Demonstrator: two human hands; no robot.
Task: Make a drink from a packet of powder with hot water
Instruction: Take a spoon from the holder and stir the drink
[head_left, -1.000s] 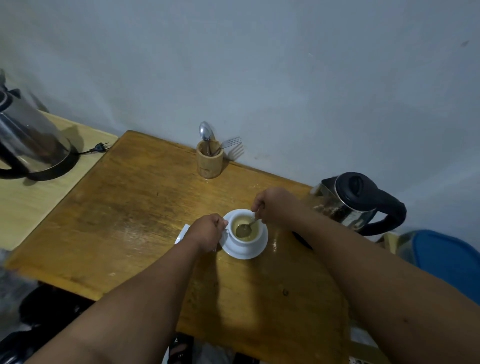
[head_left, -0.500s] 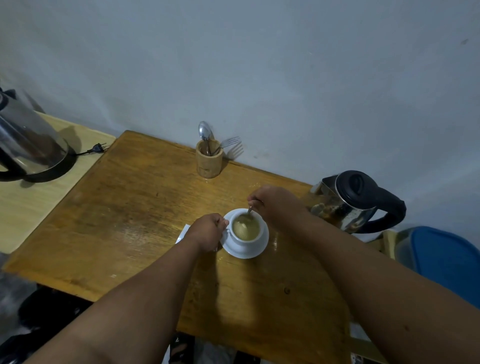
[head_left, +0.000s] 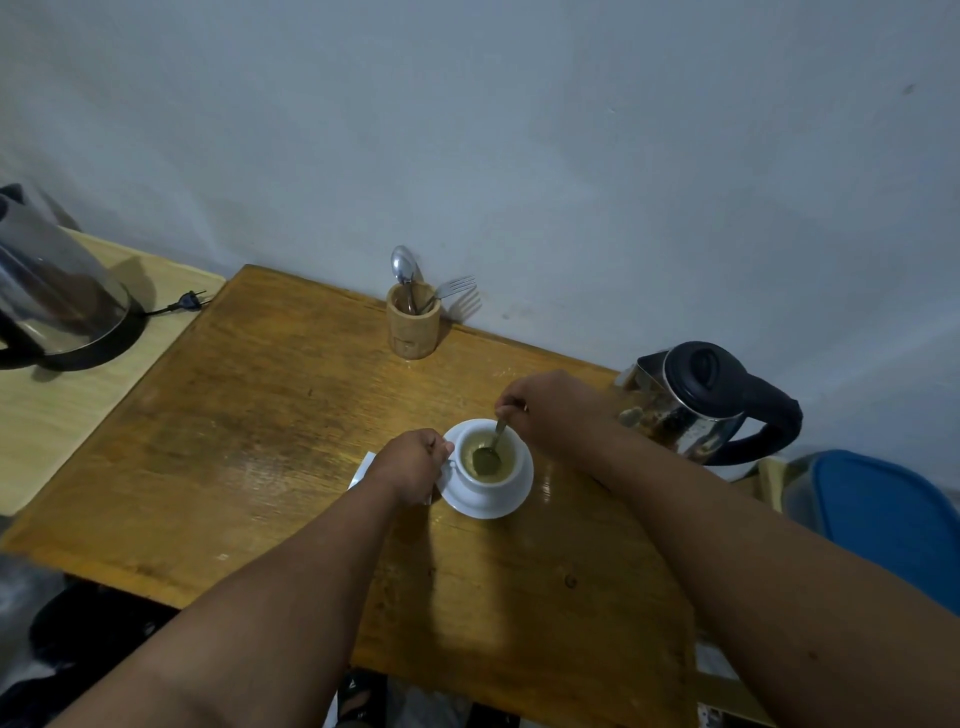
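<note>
A white cup holding a pale brown drink stands on a white saucer on the wooden table. My left hand grips the cup's handle at its left side. My right hand pinches the stem of a metal spoon whose bowl shows at the drink's surface. A white packet lies flat on the table, mostly hidden under my left hand.
A steel kettle with a black lid and handle stands right of the cup. A wooden holder with a spoon and fork stands by the wall. A second kettle sits on the pale side table at left. A blue bin stands at right.
The spoon circles in the cup: its bowl showed, dipped under the drink half a second ago, and shows again now. My left hand stays on the handle.
</note>
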